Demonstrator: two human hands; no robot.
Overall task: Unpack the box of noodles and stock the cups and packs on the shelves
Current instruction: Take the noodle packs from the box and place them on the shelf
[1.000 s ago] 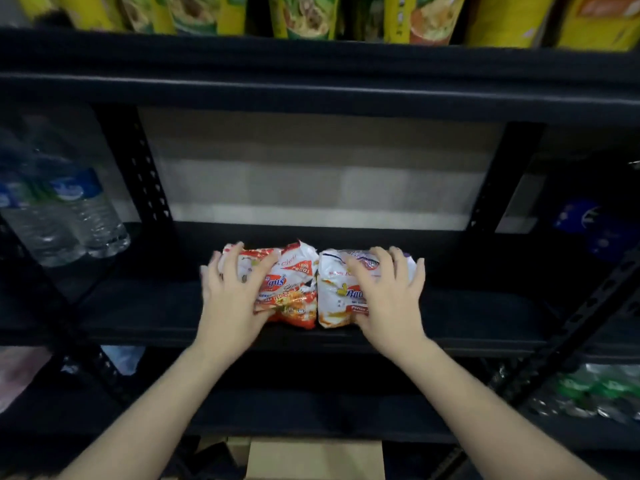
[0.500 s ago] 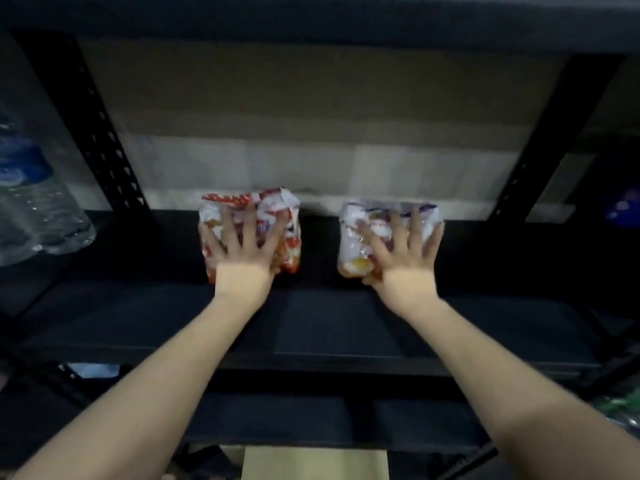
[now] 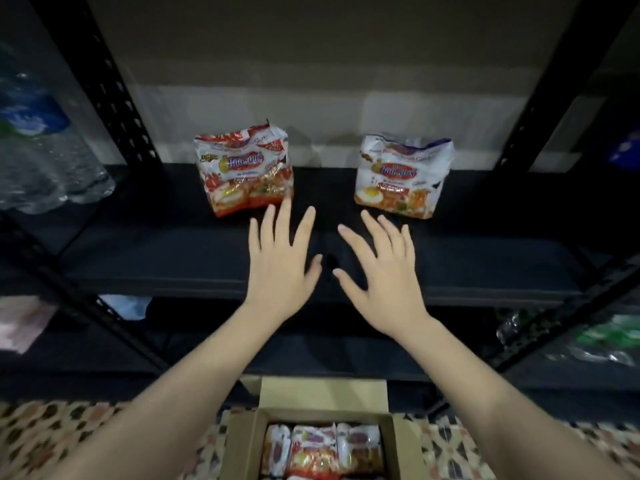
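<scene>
Your left hand (image 3: 280, 261) and right hand (image 3: 382, 271) hover side by side over the black shelf (image 3: 173, 258), fingers spread and straight, holding nothing. Left fingertips lie just beside the red noodle pack (image 3: 244, 173); the white noodle pack (image 3: 403, 174) stands apart to its right, near the right fingertips. Below, an open cardboard box (image 3: 242, 441) holds more packs on a patterned floor (image 3: 48, 431). Water bottles (image 3: 45, 157) sit left.

Glossy, crinkled plastic on the red noodle pack (image 3: 245, 168) and the white noodle pack (image 3: 403, 174). Matt black metal shelf (image 3: 145, 251) underneath. Plain brown cardboard box (image 3: 322, 393), clear shiny plastic water bottles (image 3: 45, 161).
</scene>
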